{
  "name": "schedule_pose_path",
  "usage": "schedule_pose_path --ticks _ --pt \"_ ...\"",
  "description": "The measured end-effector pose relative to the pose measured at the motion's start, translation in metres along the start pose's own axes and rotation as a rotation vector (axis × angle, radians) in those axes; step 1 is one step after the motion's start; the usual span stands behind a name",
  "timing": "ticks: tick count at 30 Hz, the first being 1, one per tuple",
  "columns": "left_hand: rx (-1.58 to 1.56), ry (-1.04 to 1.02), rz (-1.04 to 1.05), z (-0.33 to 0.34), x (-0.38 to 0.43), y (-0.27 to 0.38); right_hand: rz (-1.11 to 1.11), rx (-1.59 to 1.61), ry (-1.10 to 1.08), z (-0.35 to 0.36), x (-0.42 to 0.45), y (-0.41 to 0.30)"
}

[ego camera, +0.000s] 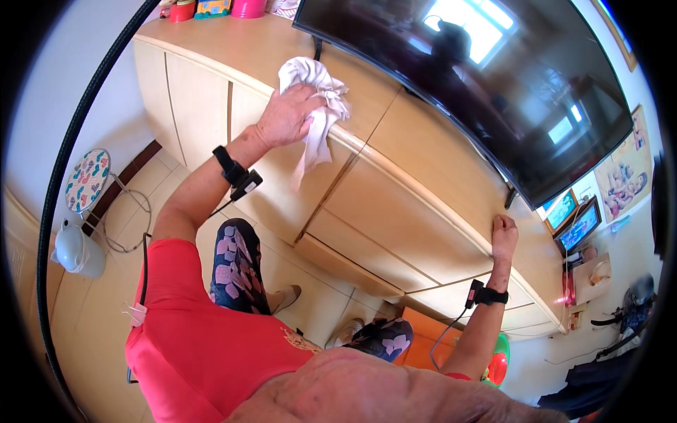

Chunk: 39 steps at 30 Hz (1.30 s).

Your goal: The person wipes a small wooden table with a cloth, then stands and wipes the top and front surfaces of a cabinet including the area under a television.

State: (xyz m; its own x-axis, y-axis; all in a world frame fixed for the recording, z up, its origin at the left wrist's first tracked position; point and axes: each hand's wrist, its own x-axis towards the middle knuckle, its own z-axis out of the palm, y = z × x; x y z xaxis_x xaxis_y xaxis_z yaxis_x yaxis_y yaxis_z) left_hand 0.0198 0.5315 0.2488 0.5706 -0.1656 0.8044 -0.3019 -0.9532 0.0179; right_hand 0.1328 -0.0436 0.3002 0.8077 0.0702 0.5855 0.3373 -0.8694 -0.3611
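My left hand (288, 115) grips a crumpled pale cloth (317, 84) at the front edge of a light wooden cabinet (412, 148). One end of the cloth hangs down over the cabinet's front. My right hand (505, 235) rests on the cabinet top near its right part, fingers curled in, with nothing seen in it. Behind both hands stands a large flat-screen television (476, 79) on thin black feet, its dark screen reflecting a window. Each wrist wears a black strap with a small device and a cable.
Colourful containers (182, 10) stand at the cabinet's far left; framed pictures (579, 224) are at its right. On the floor at left are a round patterned stool (89, 180) and a pale blue bin-like container (79, 251). An orange box (428, 338) sits below the cabinet.
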Motion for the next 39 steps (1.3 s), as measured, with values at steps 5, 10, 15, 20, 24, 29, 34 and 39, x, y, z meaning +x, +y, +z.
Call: schedule_pose_path --ticks 5,10,15,20,24,29,34,39 --pt "0.066 -0.076 -0.102 -0.008 0.014 -0.031 -0.008 0.025 -0.001 0.004 0.003 0.009" --pt "0.085 -0.271 -0.232 -0.013 0.025 -0.062 -0.017 0.024 0.005 0.006 0.004 0.013" --pt "0.134 -0.502 -0.210 -0.002 0.031 -0.158 -0.024 0.010 0.007 0.003 0.002 0.014" --pt "0.551 -0.399 -0.430 -0.022 -0.010 -0.297 -0.055 0.062 -0.004 0.019 0.015 0.004" --pt "0.470 -0.522 -0.579 -0.015 0.013 -0.265 -0.032 -0.013 0.001 0.005 0.004 0.005" --pt "0.619 -0.745 -0.335 -0.027 0.025 -0.221 -0.057 -0.040 0.001 0.002 0.006 -0.006" --pt "0.227 -0.719 -0.258 0.014 0.060 -0.126 -0.073 -0.037 0.008 0.004 0.003 0.004" --pt "0.065 -0.587 0.149 0.056 0.077 -0.027 -0.073 -0.036 0.014 0.010 0.008 -0.001"
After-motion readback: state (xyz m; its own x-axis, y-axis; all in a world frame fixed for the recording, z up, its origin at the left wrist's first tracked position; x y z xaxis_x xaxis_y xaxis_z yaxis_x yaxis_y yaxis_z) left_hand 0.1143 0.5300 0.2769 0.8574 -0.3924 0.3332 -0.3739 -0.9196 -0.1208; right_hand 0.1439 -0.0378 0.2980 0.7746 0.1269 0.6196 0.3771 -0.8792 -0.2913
